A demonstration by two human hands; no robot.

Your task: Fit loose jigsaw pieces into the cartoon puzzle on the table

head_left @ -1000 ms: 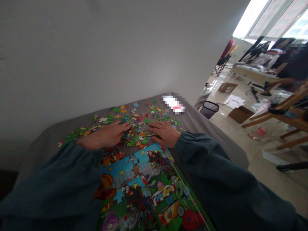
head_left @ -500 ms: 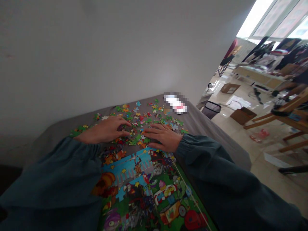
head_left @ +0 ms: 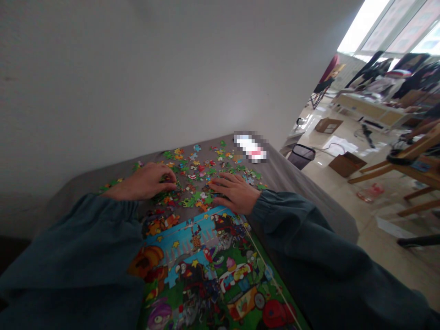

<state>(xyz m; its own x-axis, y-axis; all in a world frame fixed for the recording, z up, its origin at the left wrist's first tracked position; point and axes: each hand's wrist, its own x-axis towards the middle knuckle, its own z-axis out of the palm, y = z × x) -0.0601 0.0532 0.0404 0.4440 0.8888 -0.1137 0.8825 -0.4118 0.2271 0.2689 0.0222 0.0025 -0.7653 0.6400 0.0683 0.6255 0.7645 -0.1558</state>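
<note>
both hands down in the loose puzzle pieces (head_left: 202,172), far half of the table.
left hand (head_left: 146,182) curled, fingertips pinched on pieces, can't tell if one's gripped; right hand (head_left: 233,192) flat, fingers spread, resting on pieces. hands apart w/ pieces between. assembled puzzle section (head_left: 213,270) just below them toward near edge. grey table cover (head_left: 292,183) under all; blurred item (head_left: 250,147) at far right corner; bin (head_left: 299,156) on floor beyond.
</note>
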